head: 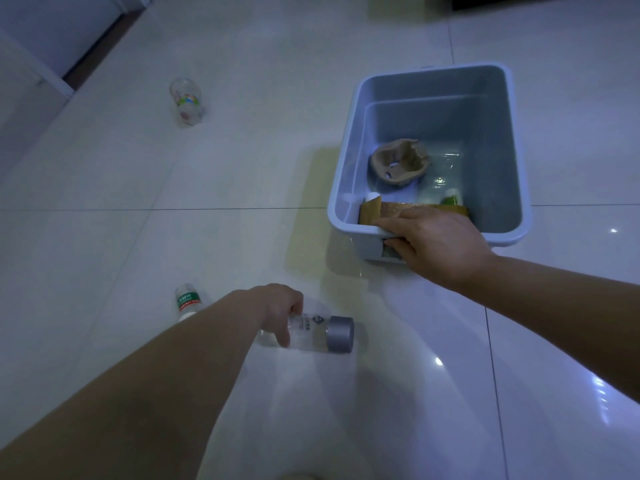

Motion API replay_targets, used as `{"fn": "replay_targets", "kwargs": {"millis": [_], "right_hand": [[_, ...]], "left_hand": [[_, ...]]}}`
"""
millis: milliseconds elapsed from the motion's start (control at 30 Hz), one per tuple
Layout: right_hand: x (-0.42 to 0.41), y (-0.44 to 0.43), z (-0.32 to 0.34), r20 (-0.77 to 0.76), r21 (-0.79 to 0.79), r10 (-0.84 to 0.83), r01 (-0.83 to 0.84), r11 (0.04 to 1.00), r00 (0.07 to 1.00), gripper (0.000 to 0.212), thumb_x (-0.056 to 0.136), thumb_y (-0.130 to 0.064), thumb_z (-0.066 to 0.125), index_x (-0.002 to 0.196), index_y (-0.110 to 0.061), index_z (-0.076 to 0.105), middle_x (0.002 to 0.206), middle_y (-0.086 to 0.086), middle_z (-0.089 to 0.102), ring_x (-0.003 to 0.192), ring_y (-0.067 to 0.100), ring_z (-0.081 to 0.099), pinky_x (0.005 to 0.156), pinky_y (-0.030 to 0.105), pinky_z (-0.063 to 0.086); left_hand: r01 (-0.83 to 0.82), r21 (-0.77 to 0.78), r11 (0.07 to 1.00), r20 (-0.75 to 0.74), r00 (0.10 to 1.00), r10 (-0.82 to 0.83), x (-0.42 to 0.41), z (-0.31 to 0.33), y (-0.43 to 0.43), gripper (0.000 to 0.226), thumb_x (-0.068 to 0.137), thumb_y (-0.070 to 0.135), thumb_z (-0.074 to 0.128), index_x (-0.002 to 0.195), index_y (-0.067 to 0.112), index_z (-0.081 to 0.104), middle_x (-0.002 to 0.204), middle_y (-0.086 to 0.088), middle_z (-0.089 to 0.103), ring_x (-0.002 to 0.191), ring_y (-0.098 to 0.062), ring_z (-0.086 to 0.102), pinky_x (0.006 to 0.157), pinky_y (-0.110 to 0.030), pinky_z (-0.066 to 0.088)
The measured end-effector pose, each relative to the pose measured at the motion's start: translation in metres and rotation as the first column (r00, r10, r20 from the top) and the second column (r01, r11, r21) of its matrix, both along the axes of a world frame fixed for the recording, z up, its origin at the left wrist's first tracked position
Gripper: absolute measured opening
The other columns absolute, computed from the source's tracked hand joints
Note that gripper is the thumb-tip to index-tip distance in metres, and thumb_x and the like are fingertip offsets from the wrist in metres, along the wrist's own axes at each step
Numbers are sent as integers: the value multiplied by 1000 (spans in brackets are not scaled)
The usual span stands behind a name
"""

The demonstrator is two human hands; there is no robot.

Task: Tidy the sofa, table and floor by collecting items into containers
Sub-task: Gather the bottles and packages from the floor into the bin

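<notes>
- Your grey bin held a pulp tray and a brown paper bag.
- Your right hand clutched its near rim.
- Your left hand grasped a clear bottle on the floor.

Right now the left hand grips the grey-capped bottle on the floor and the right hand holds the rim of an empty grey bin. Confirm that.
One error: the head view shows the grey bin is not empty; it holds a cardboard tray and a brown bag. The rest stands.
</notes>
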State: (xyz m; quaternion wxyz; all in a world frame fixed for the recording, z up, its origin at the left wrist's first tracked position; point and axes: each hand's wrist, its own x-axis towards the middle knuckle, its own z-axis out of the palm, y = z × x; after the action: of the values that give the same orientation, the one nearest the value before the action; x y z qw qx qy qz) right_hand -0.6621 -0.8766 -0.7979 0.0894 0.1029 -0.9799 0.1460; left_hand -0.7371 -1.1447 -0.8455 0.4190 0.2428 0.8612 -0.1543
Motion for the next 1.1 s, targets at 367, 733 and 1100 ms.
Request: {"fn": "replay_targets", "kwargs": {"millis": [367,733,1100], "right_hand": [[-3,-2,0,26,12,-26,26,1000,999,24,92,-30,49,109,-29,64,106,-3,67,92,23,61,62,30,47],[-4,-7,2,52,11,-27,27,1000,998,24,90,-32,46,107,-29,64,103,-4,67,93,23,61,66,35,51],[-2,-4,2,39,-41,-12,14,999,999,34,90,-30,48,122,-21,54,115,2,64,104,25,60,78,39,51]], "left_hand": [[-449,292,844,-274,806,524,-24,23,-8,66,72,29,76,122,1,44,120,-15,57,109,-30,58,79,-30,45],[-562,827,-7,223,316,922,-47,44,26,33,72,41,72,63,11,60,64,-7,54,61,-21,51,57,-26,43],[-373,902,-218,366,392,844,-56,105,123,26,77,37,70,72,13,61,67,1,58,58,-14,52,57,-24,42]]}}
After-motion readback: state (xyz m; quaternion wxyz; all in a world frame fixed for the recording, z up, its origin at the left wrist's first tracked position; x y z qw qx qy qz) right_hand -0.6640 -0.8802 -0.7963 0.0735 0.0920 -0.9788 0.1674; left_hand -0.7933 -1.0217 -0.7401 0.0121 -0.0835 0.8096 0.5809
